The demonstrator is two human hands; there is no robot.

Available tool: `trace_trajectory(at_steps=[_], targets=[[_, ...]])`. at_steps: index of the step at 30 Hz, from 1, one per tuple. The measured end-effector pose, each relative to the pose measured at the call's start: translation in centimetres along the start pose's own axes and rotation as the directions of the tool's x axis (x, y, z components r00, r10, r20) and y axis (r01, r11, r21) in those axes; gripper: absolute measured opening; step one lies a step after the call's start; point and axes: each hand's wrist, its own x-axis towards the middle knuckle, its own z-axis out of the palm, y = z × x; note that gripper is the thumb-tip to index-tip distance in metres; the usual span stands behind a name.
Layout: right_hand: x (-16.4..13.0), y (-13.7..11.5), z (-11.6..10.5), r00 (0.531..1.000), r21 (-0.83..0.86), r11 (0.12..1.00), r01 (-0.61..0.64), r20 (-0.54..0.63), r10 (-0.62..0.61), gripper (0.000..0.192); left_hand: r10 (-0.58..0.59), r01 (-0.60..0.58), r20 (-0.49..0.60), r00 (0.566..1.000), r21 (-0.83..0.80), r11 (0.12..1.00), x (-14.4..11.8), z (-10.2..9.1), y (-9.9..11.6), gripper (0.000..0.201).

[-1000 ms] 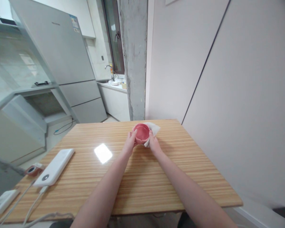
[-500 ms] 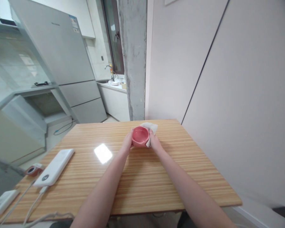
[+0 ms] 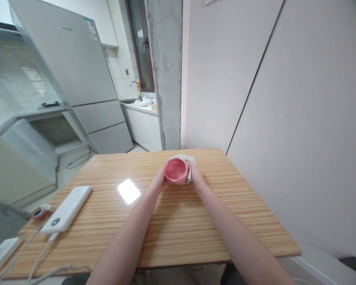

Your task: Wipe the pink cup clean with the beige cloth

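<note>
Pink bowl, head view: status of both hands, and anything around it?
Left hand grips pink bowl. Right hand presses white cloth against its side. Bowl tilted toward camera. Power bank far left.

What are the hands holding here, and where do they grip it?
The left hand holds a pink bowl by its left side; the right hand presses a white cloth against the bowl's right side.

Table (image 3: 178, 221): glossy striped wood-grain top. Bowl (image 3: 176, 171): smooth matt pink, ceramic-looking. Cloth (image 3: 189, 162): soft white fabric. Power bank (image 3: 67, 208): smooth white plastic.
</note>
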Motion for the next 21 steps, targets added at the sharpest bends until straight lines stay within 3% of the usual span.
trace_trajectory(at_steps=[3,5,9,13,16,21], targets=[[-0.7,0.5,1.2,0.98,0.211,0.973,-0.096,0.193,0.055,0.025,0.029,-0.039,-0.052,0.998,-0.201,0.979,0.4,0.5,-0.4,0.045],[-1.2,0.8,1.8,0.958,0.261,0.953,-0.152,0.275,0.077,0.023,0.081,-0.104,-0.095,0.992,-0.273,0.956,0.7,0.7,-0.5,0.045],[-1.5,0.8,2.1,0.957,0.329,0.923,-0.198,0.268,0.109,0.023,0.107,-0.136,-0.149,0.983,-0.199,0.971,0.9,0.5,-0.7,0.046],[-1.0,0.0,1.2,0.979,0.406,0.897,-0.175,0.168,0.115,0.024,-0.01,0.011,-0.075,0.997,0.012,1.0,0.8,-0.1,-0.9,0.046],[-1.2,-0.6,1.0,0.974,0.399,0.894,-0.204,0.17,0.147,0.028,-0.086,0.086,-0.034,0.996,0.011,0.996,1.0,-0.3,-1.1,0.041],[-2.3,-0.3,2.2,0.936,0.341,0.906,-0.25,0.324,0.136,0.026,0.148,-0.173,-0.167,0.975,-0.152,0.973,1.4,0.0,-1.0,0.033]])
